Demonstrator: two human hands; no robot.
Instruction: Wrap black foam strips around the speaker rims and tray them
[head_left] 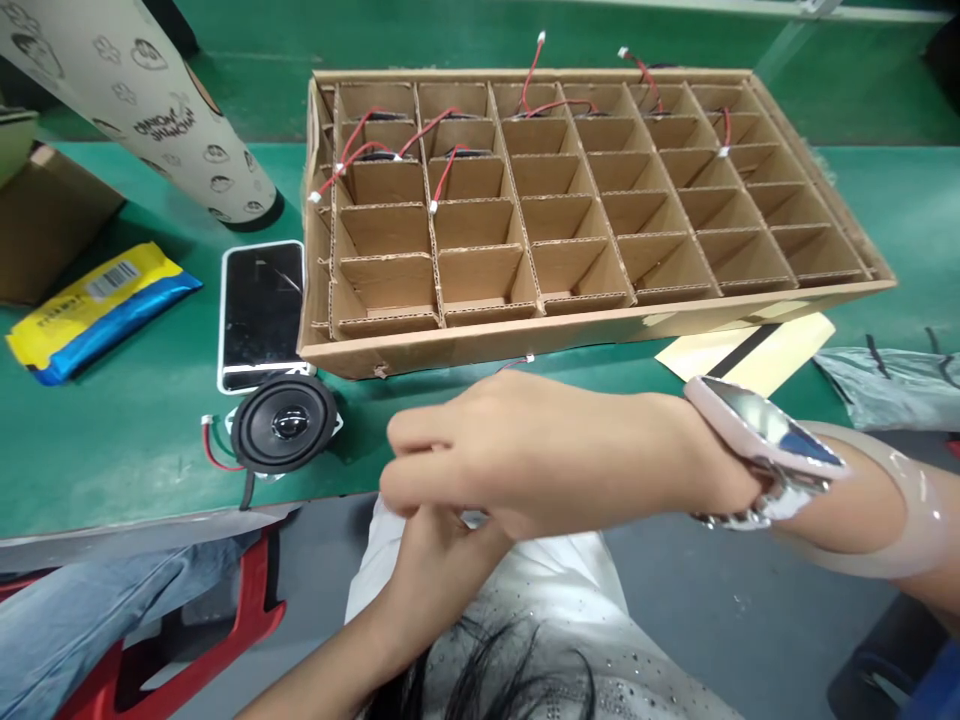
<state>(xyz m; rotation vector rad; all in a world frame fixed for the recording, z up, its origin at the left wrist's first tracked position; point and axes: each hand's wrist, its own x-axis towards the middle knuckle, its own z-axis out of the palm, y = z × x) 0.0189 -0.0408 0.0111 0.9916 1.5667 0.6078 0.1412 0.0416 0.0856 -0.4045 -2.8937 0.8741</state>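
Note:
My right hand [517, 450], with a watch [765, 425] on its wrist, lies across my left hand [439, 560] at the table's front edge. The right fingers are curled closed. Of the left hand, mainly the back and thumb side show, closed in beneath the right. Whatever the two hold is hidden behind them. Just beyond my right knuckles a short thin wire with a white connector [529, 358] sticks out; its other end is out of sight. To the left, a round black speaker [283, 423] lies cone up, with a red lead and white plug [207, 421].
Behind my hands stands a cardboard box [472, 335] with dividers; several cells show red leads. A phone [261, 315], a patterned tumbler [180, 120] and a yellow-blue packet [101, 310] are left. Yellow paper [750, 355] and a plastic bag [892, 385] lie right. A red stool [251, 610] is below.

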